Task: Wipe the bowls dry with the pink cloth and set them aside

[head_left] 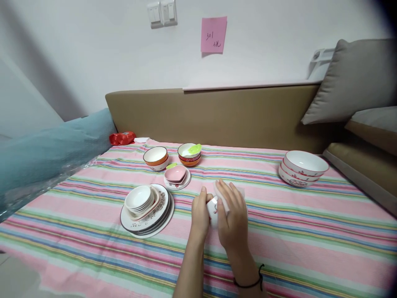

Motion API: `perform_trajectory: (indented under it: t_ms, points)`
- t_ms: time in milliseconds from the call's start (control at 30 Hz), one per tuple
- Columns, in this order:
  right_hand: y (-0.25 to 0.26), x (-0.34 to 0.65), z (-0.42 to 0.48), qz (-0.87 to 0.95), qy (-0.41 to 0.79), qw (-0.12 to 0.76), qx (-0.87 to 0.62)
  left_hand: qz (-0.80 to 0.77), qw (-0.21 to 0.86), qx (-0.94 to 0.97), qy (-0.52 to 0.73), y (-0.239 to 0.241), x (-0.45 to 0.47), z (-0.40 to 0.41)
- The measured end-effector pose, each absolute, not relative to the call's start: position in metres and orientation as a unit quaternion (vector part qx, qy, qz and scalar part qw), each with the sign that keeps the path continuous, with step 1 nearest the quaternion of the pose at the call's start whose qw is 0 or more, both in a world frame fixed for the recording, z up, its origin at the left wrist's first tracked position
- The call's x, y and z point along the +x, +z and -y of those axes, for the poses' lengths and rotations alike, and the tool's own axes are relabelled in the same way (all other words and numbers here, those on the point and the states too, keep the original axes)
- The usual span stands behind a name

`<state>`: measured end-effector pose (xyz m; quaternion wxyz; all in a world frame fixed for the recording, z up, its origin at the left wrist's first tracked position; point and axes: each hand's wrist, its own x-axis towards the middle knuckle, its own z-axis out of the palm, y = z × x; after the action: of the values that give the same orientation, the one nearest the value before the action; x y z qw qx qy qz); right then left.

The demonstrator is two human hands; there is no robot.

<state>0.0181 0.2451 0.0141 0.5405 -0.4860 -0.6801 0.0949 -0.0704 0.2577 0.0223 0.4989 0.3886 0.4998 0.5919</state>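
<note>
A big striped cloth (279,256) lies in front of you, wrinkly, with pink, green, blue and yellow lines. Behind it is one long, smooth brown backrest (235,116). One long blue cushion (68,136) with bumpy cloth is on your left, and one soft grey pillow (356,82) is on your right.

Near your left side sits one stack of round, shiny plates (133,223), too tight to count, with a pile of little white bowls (138,196) on top. Far right is one stack of big white bowls (305,161), two or more. Farther back stand two stacks of middle-sized bowls (155,155), shiny and round. Between them and the plates, a pink dish (175,173) rests on small flat plates (186,182).

Your two hands are close together in the middle. Your left hand (199,209) is curled around a small, hard white dish (212,208) with red marks. Your right hand (232,211) grips a thin white sheet (221,194) against the dish, fingers long and thumb in front. So the one dish is between your hands, touching your left, just above the cloth.
</note>
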Motion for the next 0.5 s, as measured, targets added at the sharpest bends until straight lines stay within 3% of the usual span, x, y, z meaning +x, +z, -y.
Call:
perform_trajectory:
  t_ms: [200, 400, 500]
  points:
    - [0.009, 0.036, -0.256, 0.547, 0.280, 0.625, -0.482, -0.461, 0.548, 0.339, 0.610, 0.019, -0.075, -0.261]
    - [0.011, 0.027, -0.242, 0.731, 0.057, 0.523, -0.435, -0.502, 0.498, 0.353, 0.613, 0.023, -0.071, -0.261]
    - [0.016, 0.026, -0.242, 0.730, 0.044, 0.522, -0.440, -0.474, 0.503, 0.360, 0.627, 0.022, -0.071, -0.260]
